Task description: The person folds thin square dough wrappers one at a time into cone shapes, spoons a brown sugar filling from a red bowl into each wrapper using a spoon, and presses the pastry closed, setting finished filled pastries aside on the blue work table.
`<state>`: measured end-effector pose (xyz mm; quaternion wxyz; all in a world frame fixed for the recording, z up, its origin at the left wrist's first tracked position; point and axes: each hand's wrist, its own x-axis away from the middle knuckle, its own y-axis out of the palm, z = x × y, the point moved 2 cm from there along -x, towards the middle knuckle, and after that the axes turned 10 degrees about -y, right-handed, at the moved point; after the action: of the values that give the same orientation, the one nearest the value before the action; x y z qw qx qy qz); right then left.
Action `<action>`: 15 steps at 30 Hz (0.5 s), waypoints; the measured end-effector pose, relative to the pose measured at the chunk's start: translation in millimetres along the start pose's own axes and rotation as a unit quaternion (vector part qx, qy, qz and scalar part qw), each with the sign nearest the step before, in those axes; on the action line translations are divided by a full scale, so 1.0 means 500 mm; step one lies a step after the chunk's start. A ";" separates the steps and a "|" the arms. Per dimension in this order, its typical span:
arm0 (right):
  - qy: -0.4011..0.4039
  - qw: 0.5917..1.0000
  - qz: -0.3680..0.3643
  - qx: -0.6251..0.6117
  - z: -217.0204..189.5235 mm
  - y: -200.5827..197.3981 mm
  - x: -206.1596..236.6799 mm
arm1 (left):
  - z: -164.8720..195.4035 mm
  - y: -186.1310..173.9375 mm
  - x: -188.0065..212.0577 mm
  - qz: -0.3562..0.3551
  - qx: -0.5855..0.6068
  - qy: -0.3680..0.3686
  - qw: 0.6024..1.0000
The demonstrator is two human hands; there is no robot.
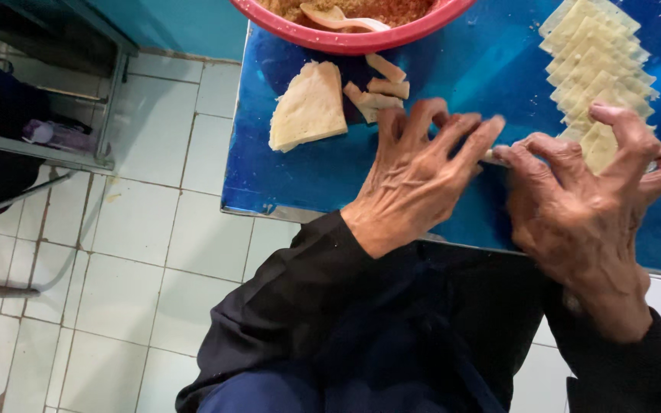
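1. While your left hand (415,172) and right hand (583,206) meet fingertip to fingertip, they pinch a thin pale dough wrapper (493,157), mostly hidden, on the glossy blue tabletop (307,172).
2. Beside your right hand lies a fanned row of square pale wrappers (594,57).
3. Folded pale dumplings (380,86) sit by a flat wrapper stack (309,107).
4. Further off, a red plastic bowl (361,40) holds crumbly brown filling (392,9) and a pale spoon (342,17).
5. White floor tiles (139,229) surround you.
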<state>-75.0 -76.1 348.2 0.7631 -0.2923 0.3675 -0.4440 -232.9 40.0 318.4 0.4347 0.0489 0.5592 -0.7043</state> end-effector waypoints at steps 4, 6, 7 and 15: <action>-0.011 1.000 -0.024 0.010 -0.005 -0.005 -0.003 | 0.003 -0.030 0.005 0.037 0.001 -0.026 0.999; -0.024 0.998 -0.040 0.050 -0.003 0.003 -0.009 | -0.010 -0.058 0.016 0.053 0.011 -0.039 0.998; -0.029 0.997 -0.044 0.059 -0.002 0.007 -0.012 | -0.023 -0.075 0.025 0.057 0.013 -0.047 0.997; -0.047 0.999 0.003 0.023 0.029 0.041 -0.071 | -0.134 -0.148 0.055 0.085 -0.019 -0.104 0.991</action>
<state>-65.7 -34.0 351.3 0.7875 -0.2936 0.3218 -0.4360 -327.0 80.2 333.4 0.5496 0.0145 0.5183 -0.6551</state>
